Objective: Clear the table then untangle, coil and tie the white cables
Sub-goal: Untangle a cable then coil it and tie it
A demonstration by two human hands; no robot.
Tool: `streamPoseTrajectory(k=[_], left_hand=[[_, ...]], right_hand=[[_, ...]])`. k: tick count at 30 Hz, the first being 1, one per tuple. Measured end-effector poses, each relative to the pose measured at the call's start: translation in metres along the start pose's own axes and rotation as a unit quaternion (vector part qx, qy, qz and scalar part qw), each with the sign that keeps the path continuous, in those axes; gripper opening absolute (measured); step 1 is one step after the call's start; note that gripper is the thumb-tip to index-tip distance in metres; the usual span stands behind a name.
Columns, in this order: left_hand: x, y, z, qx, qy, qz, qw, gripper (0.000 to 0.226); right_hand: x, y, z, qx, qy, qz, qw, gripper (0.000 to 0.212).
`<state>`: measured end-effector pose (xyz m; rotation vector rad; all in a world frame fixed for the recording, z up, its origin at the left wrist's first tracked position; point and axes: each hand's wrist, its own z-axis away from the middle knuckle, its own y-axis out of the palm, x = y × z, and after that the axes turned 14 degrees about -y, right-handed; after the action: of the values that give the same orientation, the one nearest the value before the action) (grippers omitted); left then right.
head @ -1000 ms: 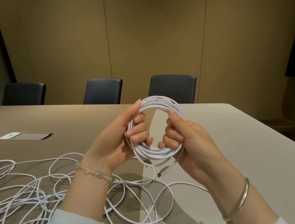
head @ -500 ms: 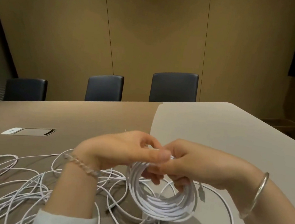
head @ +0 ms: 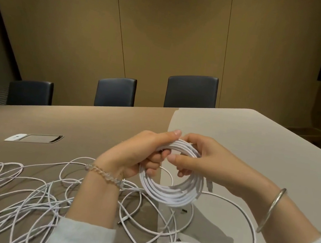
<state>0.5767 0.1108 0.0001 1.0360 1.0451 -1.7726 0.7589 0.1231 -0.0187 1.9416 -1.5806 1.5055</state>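
A coil of white cable (head: 173,193) hangs in the air just above the table, held by both hands at its upper rim. My left hand (head: 131,154) grips the coil's left and top side, thumb laid along the strands. My right hand (head: 207,161) holds the right side, with fingers curled through the loop and the thumb pointing left across it. Below and to the left, a tangle of loose white cables (head: 14,200) sprawls over the table (head: 253,149). More loops (head: 224,220) run under my right wrist.
A power socket hatch (head: 34,137) is set into the table at the left. Three dark chairs (head: 191,92) stand along the far edge against a brown wall. A small dark connector tip (head: 184,211) lies under the coil.
The coil came down from chest height toward the table and tipped flatter. Both hands shifted their hold on its upper rim and have since risen slightly.
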Motion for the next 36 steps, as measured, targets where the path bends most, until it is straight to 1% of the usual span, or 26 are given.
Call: streamPoseTrajectory(k=[2, 5, 7, 10, 13, 15, 17, 19, 20, 21, 23, 24, 27, 28, 30, 33, 36], left_hand=[[0.004, -0.01, -0.003, -0.023, 0.008, 0.041, 0.999, 0.052], [0.012, -0.021, -0.006, -0.02, 0.001, 0.073, 0.997, 0.052], [0.02, -0.027, -0.009, 0.009, -0.023, 0.096, 0.995, 0.054], [0.035, -0.041, -0.013, 0.044, -0.054, 0.152, 0.986, 0.049], [0.054, -0.054, -0.021, 0.002, -0.072, 0.189, 0.979, 0.04], [0.067, -0.058, -0.027, -0.033, -0.077, 0.22, 0.972, 0.038], [0.081, -0.062, -0.032, -0.064, -0.077, 0.252, 0.963, 0.038], [0.092, -0.067, -0.035, -0.093, -0.077, 0.287, 0.95, 0.039], [0.097, -0.069, -0.036, -0.106, -0.077, 0.309, 0.942, 0.039], [0.102, -0.073, -0.037, -0.12, -0.073, 0.33, 0.933, 0.039], [0.106, -0.081, -0.038, -0.147, -0.066, 0.356, 0.92, 0.04], [0.105, -0.087, -0.039, -0.162, -0.062, 0.361, 0.916, 0.041], [0.097, -0.108, -0.042, -0.204, -0.049, 0.348, 0.914, 0.042], [0.094, -0.115, -0.043, -0.218, -0.043, 0.347, 0.911, 0.042], [0.093, -0.127, -0.048, -0.241, -0.029, 0.359, 0.901, 0.042], [0.095, -0.14, -0.054, -0.256, -0.009, 0.377, 0.89, 0.043], [0.105, -0.149, -0.061, -0.262, -0.017, 0.362, 0.894, 0.043]], right_hand=[[-0.003, 0.004, 0.0, -0.012, -0.003, -0.018, 1.0, 0.031], [-0.013, 0.019, -0.004, -0.04, -0.006, -0.026, 0.999, 0.013], [-0.02, 0.028, -0.008, -0.038, 0.005, -0.007, 0.999, 0.011], [-0.03, 0.039, -0.019, -0.01, 0.015, -0.014, 1.0, 0.019], [-0.04, 0.052, -0.035, 0.024, 0.041, -0.091, 0.995, 0.023], [-0.049, 0.06, -0.044, 0.022, 0.069, -0.143, 0.987, 0.029], [-0.057, 0.064, -0.053, 0.029, 0.096, -0.155, 0.983, 0.036], [-0.065, 0.066, -0.064, 0.048, 0.124, -0.168, 0.977, 0.049], [-0.07, 0.066, -0.071, 0.055, 0.137, -0.176, 0.973, 0.053], [-0.075, 0.067, -0.079, 0.058, 0.147, -0.184, 0.97, 0.05], [-0.085, 0.065, -0.093, 0.035, 0.169, -0.189, 0.967, 0.038], [-0.091, 0.064, -0.102, 0.017, 0.18, -0.172, 0.968, 0.033], [-0.108, 0.062, -0.122, -0.03, 0.186, -0.058, 0.98, 0.015], [-0.115, 0.062, -0.126, -0.044, 0.181, -0.021, 0.982, 0.013], [-0.129, 0.063, -0.134, -0.051, 0.162, 0.068, 0.983, 0.015], [-0.14, 0.068, -0.146, 0.003, 0.118, 0.196, 0.974, 0.01], [-0.144, 0.082, -0.159, 0.054, 0.066, 0.244, 0.966, 0.012]])
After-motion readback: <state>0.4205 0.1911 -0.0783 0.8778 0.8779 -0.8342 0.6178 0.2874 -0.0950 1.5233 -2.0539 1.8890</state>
